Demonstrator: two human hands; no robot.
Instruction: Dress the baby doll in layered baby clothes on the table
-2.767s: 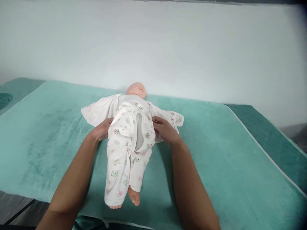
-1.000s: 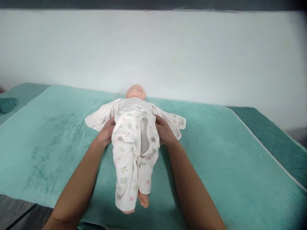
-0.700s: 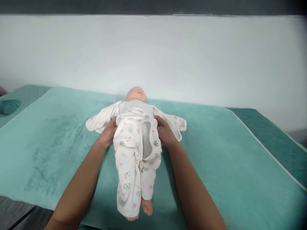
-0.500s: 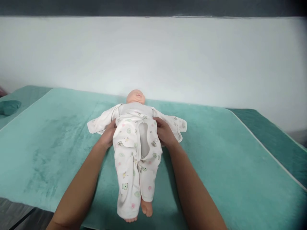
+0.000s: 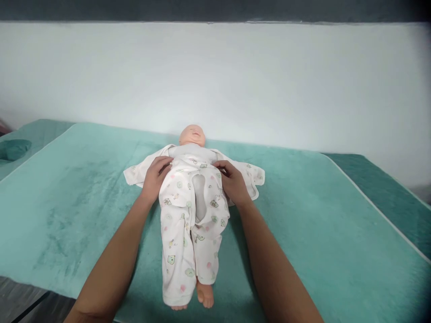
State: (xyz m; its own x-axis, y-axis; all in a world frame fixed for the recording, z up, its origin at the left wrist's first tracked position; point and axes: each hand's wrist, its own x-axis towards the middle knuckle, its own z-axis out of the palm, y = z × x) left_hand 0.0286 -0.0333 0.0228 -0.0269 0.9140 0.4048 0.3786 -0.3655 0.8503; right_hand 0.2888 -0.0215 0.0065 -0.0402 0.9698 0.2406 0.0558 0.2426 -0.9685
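Observation:
A baby doll [image 5: 192, 135] lies on its back, head at the far side and bare feet towards me. It has on white, animal-print baby pants [image 5: 177, 233] with an oval opening at the crotch. Beneath it, a matching white top [image 5: 243, 169] lies spread, its sleeves out to both sides. My left hand [image 5: 157, 177] is closed at the left edge of the waistband, fingers bent over the cloth. At the right edge, my right hand [image 5: 234, 181] pinches the waistband; its fingertips are partly hidden by the fabric.
A green plush cover [image 5: 303, 224] is spread under the doll. Behind it rises a white wall [image 5: 215, 80]. A hole with green fabric around it [image 5: 15, 150] is at the far left. Grey floor [image 5: 20, 294] shows at the lower left.
My left hand has moved up and slightly right along the waistband, with more of its fingers showing. My right hand has risen a little from the side of the pants.

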